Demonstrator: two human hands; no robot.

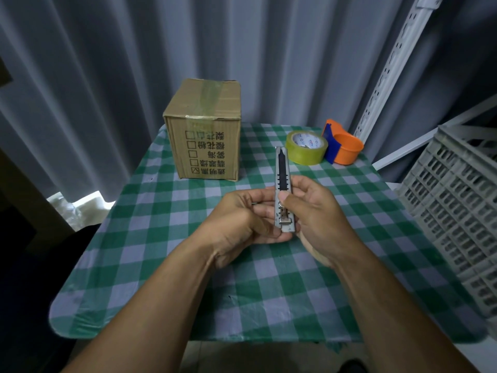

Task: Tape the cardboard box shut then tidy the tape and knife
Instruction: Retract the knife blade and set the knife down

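Both hands' fingers (285, 196) wrapped around grey knife (283, 184), left hand (242, 219) under, right hand (317, 214) thumb on slider; no blade visible. Cardboard box (205, 130) already taped, rear tabletop (188, 278). Tape roll (306, 150) beside orange dispenser (343, 144). Tidying left.

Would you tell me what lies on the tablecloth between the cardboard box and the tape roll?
Only bare checked tablecloth between cardboard box and tape roll, in the head view.
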